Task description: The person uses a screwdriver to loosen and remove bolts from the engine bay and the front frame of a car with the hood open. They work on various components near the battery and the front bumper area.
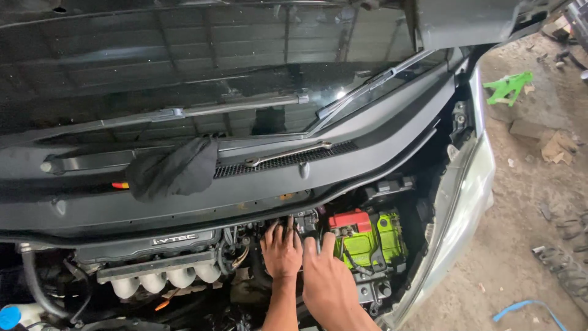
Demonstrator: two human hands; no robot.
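I am looking into the open engine bay of a car. My left hand (282, 250) lies with its fingers spread on the hoses and black connectors (304, 222) behind the engine. Right beside it, my right hand (327, 279) reaches down to the same spot, and its fingertips are hidden among the parts. Just right of both hands sits a battery (373, 240) with a yellow-green cover and a red terminal cap (349, 219).
A combination wrench (288, 154) and a black cloth (174, 168) rest on the black cowl below the windscreen. Silver intake pipes (153, 281) lie to the left. A green stand (507, 87), wood scraps (557, 147), a tyre (566, 263) and a blue strap (527, 306) lie on the dirt floor.
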